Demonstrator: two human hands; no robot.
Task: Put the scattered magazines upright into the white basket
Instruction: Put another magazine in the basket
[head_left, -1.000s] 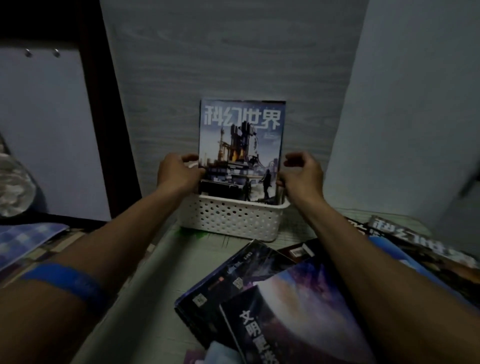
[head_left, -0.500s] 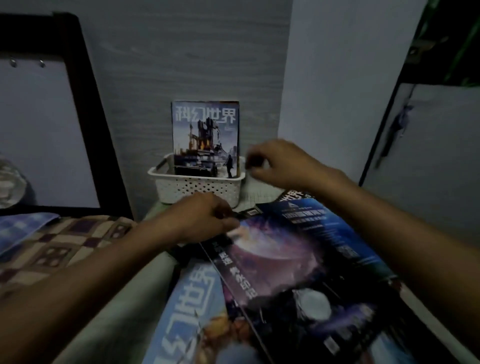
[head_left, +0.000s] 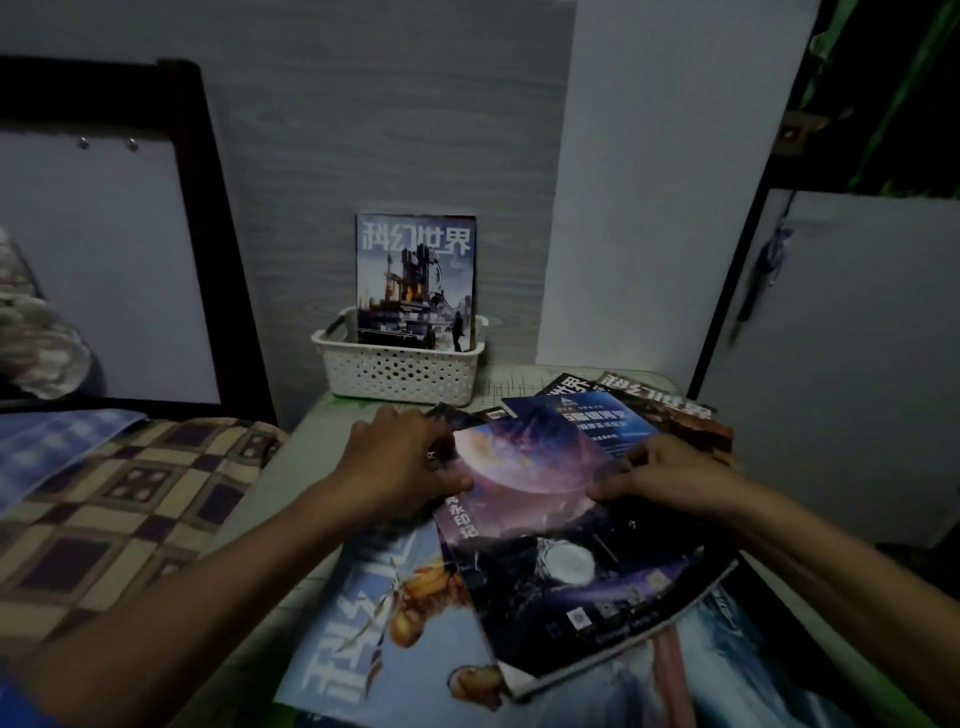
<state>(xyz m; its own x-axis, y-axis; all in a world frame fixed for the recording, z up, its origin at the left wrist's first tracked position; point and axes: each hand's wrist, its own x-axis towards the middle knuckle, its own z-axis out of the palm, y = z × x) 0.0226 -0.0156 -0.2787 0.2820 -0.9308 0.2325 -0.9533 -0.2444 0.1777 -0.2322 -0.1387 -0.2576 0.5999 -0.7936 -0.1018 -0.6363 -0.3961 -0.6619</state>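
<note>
Your right hand (head_left: 670, 475) dropping from mid-air, both now gripping planet-cover magazine (head_left: 540, 525): left hand (head_left: 400, 462) clamping left edge, right clamping right; long axis running away from you, white basket (head_left: 397, 369) lying straight ahead beyond left hand.

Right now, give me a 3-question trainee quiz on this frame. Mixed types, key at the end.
1. True or false: the white basket holds one magazine standing upright.
2. Multiple choice: which magazine do both hands grip at its far end? A) the pale blue one with the orange figure B) the dark one with the purple planet C) the one in the basket
3. Fill in: the left hand is on the planet magazine's ___ edge, the right hand on the opposite one.

Key: 1 true; 2 B; 3 left
</note>
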